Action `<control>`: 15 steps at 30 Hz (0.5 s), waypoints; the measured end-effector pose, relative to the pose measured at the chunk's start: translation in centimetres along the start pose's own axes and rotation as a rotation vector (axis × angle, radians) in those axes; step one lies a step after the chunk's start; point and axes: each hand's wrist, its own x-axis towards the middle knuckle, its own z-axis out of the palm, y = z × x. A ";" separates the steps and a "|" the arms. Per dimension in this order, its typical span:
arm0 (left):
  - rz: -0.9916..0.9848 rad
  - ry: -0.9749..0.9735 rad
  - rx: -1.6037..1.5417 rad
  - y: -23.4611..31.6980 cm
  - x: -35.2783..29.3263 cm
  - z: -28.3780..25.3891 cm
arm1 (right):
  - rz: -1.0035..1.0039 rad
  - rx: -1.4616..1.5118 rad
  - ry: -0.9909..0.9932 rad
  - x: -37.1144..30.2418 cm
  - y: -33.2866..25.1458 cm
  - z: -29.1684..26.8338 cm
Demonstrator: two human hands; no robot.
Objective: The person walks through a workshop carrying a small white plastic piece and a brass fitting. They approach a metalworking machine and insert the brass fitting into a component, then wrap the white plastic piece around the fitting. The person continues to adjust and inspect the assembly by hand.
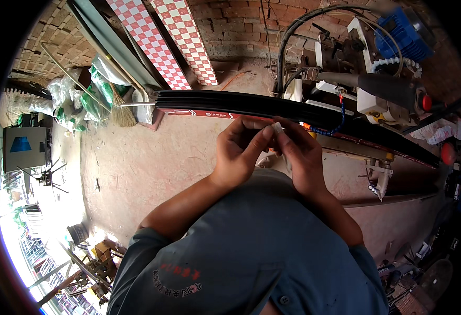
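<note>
In front of my chest, my left hand (241,148) and my right hand (303,155) meet with bent fingers and thumbs pressed in. Between their fingertips sits a small whitish translucent piece (277,127), too small to tell its kind. My right thumb lies along it, and my left thumb and forefinger pinch at its left side. Just beyond my fingers runs a stack of long black profiles (209,100), crossing from the middle to the far right. A red printed strip (204,113) shows along their near edge. My knuckles overlap that edge; whether they touch it cannot be told.
At the right stands a machine with a blue motor (403,35) and a dark handle (393,89). Checkered red-and-white panels (151,42) lean at the back. A straw broom (121,109) and plastic bags (94,94) lie at the left. A black stool (45,177) stands farther left.
</note>
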 end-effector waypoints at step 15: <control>-0.469 -0.098 -0.325 0.9 0.3 -0.6 | -0.101 -0.011 -0.051 0.1 1.2 -1.3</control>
